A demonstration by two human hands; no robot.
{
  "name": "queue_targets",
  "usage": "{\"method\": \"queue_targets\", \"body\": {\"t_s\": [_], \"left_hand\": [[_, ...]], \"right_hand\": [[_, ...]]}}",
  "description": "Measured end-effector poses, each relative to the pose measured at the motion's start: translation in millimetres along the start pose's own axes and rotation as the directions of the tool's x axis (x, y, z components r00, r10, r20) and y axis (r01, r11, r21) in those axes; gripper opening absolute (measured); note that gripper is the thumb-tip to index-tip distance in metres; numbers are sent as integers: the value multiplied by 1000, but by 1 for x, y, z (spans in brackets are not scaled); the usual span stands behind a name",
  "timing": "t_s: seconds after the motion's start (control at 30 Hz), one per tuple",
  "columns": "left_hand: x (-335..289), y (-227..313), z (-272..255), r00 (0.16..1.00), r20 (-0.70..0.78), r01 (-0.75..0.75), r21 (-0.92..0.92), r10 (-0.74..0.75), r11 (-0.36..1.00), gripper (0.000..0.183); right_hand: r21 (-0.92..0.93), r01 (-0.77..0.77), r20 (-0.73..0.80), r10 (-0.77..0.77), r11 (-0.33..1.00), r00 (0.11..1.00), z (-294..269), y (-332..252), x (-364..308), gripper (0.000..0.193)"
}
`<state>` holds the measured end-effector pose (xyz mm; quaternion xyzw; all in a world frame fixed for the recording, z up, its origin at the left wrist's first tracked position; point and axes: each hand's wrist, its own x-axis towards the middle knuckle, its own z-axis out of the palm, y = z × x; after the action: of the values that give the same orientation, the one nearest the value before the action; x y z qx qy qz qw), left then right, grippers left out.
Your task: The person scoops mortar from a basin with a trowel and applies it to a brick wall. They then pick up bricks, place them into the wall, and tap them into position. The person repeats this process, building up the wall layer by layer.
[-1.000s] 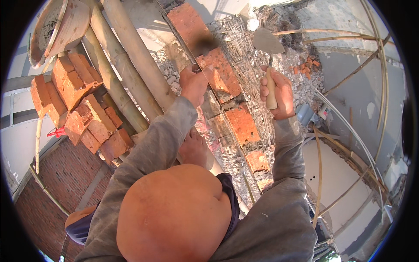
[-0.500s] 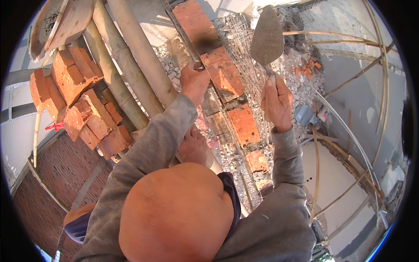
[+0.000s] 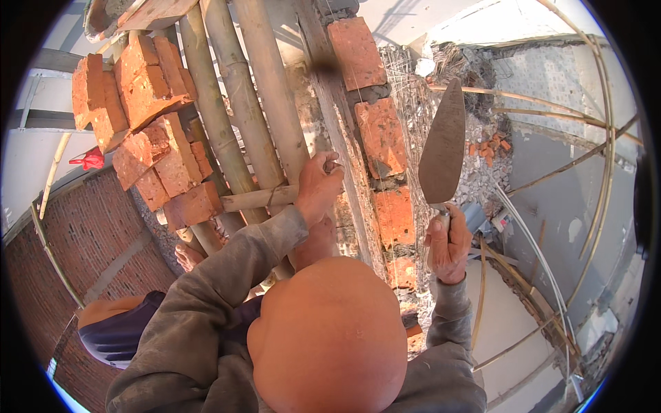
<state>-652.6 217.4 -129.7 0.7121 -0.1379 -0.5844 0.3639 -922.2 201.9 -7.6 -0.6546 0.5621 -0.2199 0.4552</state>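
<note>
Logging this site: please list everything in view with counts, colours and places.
Trowel: one, grey, right of centre
Weathered board: one, grey-brown, centre
Laid bricks: at least four, orange-red, right of the board
Loose bricks: several, orange, piled left
Thick bamboo poles: at least three, tan, upper left
Basin: one, brownish, top left edge
Bag-like item: one, red, far left
Brick fragments: several, orange, right of the trowel
Brickwork: one stretch, dark red, lower left
Thin poles: several, tan, far right
Left hand: one, bare, beside the board
Right hand: one, bare, gripping the trowel
Sleeves: two, grey-brown, below the hands
</note>
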Motion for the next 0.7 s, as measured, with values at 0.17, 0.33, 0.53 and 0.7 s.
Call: {"method": "queue_targets", "body": {"t_s": [0.17,0.33,0.53,0.7], "left_hand": [[-4,37,-52,931,-97,-353,-13,351,935,33],[21,123,-100,642,-340,-730,3,687,683,30],[24,164,-136,398,-399,-873,114,826,475,27],[27,164,-161,358,-554,-855,128,752,502,27]], "right_hand": [[-185,104,219,-62,977,974,14,-44,-26,34],[-305,108,397,23,946,918,37,-60,-12,28],[-712,260,482,186,652,856,48,-75,4,21],[-708,649,706,278,279,651,43,-106,33,14]]}}
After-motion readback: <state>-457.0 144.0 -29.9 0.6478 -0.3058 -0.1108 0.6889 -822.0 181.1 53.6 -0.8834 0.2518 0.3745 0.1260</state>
